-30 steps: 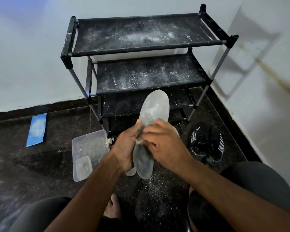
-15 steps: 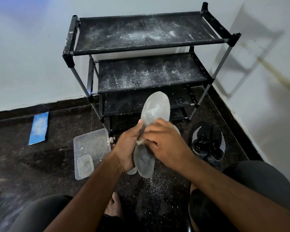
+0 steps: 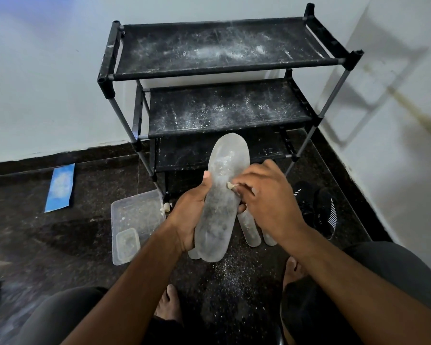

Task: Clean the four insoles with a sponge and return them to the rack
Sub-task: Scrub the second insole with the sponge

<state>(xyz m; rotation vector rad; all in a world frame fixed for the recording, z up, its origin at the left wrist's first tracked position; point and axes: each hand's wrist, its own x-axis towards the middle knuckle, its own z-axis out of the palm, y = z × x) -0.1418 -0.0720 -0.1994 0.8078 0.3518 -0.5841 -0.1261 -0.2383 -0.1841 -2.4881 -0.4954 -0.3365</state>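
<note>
My left hand (image 3: 193, 215) grips a grey, dusty insole (image 3: 222, 195) round its middle and holds it upright in front of the rack. My right hand (image 3: 266, 200) pinches a small pale sponge (image 3: 230, 186) against the insole's right edge. Only a corner of the sponge shows between my fingers. More insoles (image 3: 250, 229) lie on the floor behind the held one, mostly hidden by my hands. The black shoe rack (image 3: 224, 70) stands against the wall, its fabric shelves speckled with white powder and bare of insoles.
A clear plastic tub (image 3: 135, 215) with a smaller tub inside sits on the floor to the left. A pair of black shoes (image 3: 319, 210) lies at the right near the wall. A blue card (image 3: 60, 188) lies far left. My bare feet (image 3: 168, 305) rest below on the powder-strewn floor.
My right hand has shifted to the right edge of the insole, uncovering its lower half and the insoles on the floor behind. My left hand keeps its grip.
</note>
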